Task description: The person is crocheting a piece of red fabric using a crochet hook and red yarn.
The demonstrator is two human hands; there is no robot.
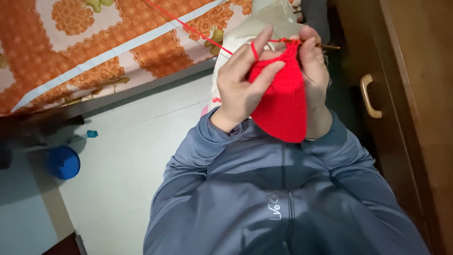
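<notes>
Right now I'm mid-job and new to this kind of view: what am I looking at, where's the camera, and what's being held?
This is a single camera worn on a person's head, looking down their grey zip jacket at their own two bare hands. The left hand and right hand together hold a red crocheted piece. The right hand's grip also holds a crochet hook at the top edge. A red yarn strand runs up across an orange flowered bedcover. On the pale tiled floor lies a blue round thing. A wooden cabinet stands at the right.
</notes>
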